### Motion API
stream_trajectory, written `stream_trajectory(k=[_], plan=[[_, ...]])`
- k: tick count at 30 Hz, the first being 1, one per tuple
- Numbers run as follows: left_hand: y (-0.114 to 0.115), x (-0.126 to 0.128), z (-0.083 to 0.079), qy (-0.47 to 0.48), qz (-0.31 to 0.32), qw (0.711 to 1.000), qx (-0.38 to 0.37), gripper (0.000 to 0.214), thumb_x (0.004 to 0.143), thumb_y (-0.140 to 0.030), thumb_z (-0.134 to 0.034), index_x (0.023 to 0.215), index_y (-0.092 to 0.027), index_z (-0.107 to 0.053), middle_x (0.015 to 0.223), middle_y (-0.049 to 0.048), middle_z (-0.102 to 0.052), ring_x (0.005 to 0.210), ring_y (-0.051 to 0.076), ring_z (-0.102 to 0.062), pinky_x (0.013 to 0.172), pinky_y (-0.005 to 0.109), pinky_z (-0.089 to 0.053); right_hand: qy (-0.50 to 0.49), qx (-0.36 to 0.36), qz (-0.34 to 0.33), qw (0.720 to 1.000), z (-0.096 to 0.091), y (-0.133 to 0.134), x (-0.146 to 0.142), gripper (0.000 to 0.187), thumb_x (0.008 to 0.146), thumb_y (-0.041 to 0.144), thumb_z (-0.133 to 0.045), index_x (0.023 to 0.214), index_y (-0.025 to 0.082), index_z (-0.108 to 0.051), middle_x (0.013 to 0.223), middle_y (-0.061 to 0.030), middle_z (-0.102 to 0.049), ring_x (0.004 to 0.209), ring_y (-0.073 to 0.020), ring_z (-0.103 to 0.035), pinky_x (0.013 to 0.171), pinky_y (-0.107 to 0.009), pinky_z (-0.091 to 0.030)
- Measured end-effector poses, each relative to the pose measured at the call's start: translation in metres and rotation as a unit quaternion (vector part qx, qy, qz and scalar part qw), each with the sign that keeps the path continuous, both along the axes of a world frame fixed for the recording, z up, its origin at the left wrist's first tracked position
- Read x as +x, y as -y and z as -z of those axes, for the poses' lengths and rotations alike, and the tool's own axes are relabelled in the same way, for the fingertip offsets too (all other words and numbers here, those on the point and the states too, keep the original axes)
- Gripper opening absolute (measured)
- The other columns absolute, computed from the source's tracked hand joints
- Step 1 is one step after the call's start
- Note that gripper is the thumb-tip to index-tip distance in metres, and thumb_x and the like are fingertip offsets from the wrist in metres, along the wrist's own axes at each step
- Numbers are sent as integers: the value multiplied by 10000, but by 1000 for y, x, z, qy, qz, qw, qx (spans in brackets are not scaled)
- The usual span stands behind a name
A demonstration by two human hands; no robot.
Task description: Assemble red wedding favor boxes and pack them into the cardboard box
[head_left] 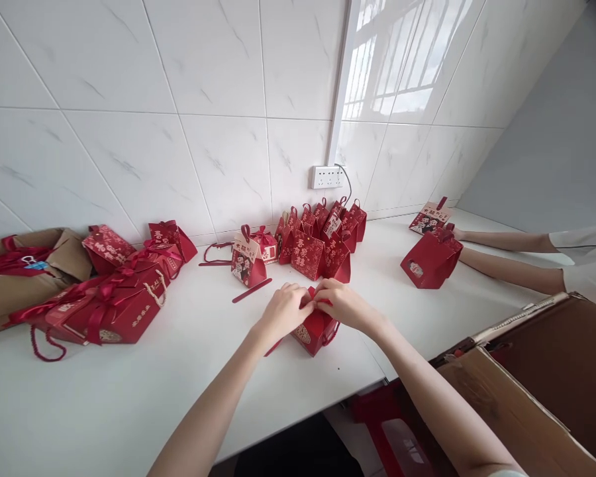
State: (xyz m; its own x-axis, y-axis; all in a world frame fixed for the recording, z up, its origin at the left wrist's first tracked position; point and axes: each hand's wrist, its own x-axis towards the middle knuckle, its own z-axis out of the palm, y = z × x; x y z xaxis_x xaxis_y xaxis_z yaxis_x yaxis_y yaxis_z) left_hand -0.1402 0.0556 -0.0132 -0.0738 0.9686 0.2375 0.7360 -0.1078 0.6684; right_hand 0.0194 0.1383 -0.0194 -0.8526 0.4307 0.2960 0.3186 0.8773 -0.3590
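A small red gift box (314,331) stands on the white table (129,397) in front of me. My left hand (284,309) and my right hand (342,303) both pinch its top flaps together, fingers closed on the box. A loose red strip (251,291) lies just behind my left hand. Behind the box stands a cluster of several finished small red boxes (318,242) against the tiled wall.
Large red ribboned gift boxes (109,301) and a brown carton (24,271) lie at the left. An open cardboard carton (541,384) sits at the lower right. Another person's arms (506,262) reach in from the right, touching a red box (430,260). A wall socket (326,177) is behind.
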Motion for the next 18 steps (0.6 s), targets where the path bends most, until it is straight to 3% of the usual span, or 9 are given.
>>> stream_trajectory(k=[4, 13, 18], plan=[[1, 13, 7, -91, -3, 996, -19, 126, 836, -250, -548, 763, -184, -626, 836, 51, -634, 879, 227, -548, 790, 355, -431, 13, -6, 0, 1000, 6, -5, 3, 183, 850, 81, -540, 764, 162, -680, 833, -52, -598, 747, -141, -557, 692, -269, -474], [-5, 9, 8, -203, 15, 979, -15, 175, 860, -192, -505, 734, -184, -626, 809, 40, -619, 836, 212, -568, 692, 313, -377, 51, 21, 35, 998, 1, -2, 1, 84, 785, 109, -593, 720, 151, -627, 754, -20, -529, 703, -116, -485, 609, -215, -403], [0, 22, 6, -280, 2, 960, -1, 182, 858, -149, -475, 759, -159, -627, 856, 82, -625, 880, 232, -544, 740, 354, -367, 27, -4, 39, 999, 6, 0, 5, 83, 745, 88, -582, 689, 149, -581, 763, -26, -510, 715, -130, -471, 647, -239, -412]])
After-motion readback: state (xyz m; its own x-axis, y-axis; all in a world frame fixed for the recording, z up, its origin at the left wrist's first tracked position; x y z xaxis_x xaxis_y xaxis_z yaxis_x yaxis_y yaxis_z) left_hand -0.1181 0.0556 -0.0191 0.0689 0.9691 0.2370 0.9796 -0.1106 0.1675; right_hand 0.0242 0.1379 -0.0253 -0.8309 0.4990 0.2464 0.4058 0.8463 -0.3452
